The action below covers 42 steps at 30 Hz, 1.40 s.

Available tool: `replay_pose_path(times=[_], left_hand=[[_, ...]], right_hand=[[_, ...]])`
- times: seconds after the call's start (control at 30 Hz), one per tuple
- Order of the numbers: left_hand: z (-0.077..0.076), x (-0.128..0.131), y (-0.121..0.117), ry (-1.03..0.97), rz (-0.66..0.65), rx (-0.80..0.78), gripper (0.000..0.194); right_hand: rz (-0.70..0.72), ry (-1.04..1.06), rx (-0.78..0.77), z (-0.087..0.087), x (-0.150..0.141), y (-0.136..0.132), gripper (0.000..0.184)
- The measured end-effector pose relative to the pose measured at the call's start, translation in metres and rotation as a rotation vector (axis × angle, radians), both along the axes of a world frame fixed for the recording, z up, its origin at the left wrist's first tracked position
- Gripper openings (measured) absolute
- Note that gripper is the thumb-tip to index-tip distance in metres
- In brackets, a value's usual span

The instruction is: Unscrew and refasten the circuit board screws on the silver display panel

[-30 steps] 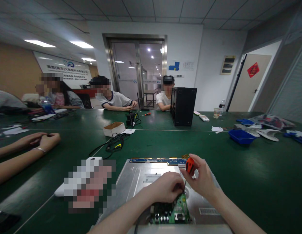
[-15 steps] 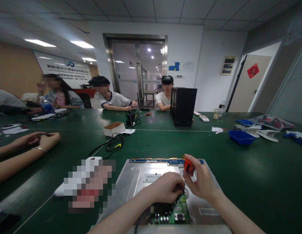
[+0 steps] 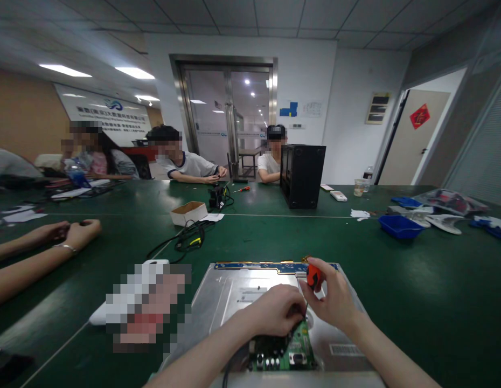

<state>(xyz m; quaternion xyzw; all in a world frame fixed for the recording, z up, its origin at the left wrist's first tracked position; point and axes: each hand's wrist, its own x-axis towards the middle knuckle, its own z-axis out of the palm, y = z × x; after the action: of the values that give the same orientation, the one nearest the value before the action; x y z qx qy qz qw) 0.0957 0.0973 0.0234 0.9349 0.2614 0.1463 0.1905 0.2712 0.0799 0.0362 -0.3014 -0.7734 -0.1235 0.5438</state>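
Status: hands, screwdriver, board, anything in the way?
Right hand gripping red screwdriver, shaft down. Left hand beside shaft, grip unclear. Green circuit board on metal panel, partly covered by left hand. Tip hidden.

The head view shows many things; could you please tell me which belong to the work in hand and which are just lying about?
In the work:
red-handled screwdriver, held in the right hand
green circuit board, partly hidden by the left hand
silver metal panel, under the board

Seemingly lying about:
blue tray
white box
far screwdriver
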Motion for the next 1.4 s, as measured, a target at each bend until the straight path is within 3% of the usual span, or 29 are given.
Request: replay_pose_path(times=[0.23, 0.47, 0.87, 1.13, 1.4], left_hand=[[-0.003, 0.000, 0.003, 0.002, -0.012, -0.041, 0.019], [-0.004, -0.002, 0.002, 0.004, 0.000, -0.058, 0.023], [-0.003, 0.000, 0.003, 0.039, 0.004, -0.027, 0.017], [-0.003, 0.000, 0.003, 0.038, 0.010, -0.014, 0.014], [-0.001, 0.000, 0.002, 0.013, 0.009, -0.037, 0.017]], right_hand=[[0.113, -0.040, -0.051, 0.009, 0.001, -0.005, 0.050], [0.060, -0.032, -0.065, 0.004, 0.001, -0.004, 0.060], [-0.002, -0.007, -0.022, -0.004, 0.000, 0.000, 0.041], [0.024, -0.005, -0.014, -0.005, 0.001, 0.000, 0.037], [0.072, -0.012, -0.070, -0.004, 0.004, -0.003, 0.045]])
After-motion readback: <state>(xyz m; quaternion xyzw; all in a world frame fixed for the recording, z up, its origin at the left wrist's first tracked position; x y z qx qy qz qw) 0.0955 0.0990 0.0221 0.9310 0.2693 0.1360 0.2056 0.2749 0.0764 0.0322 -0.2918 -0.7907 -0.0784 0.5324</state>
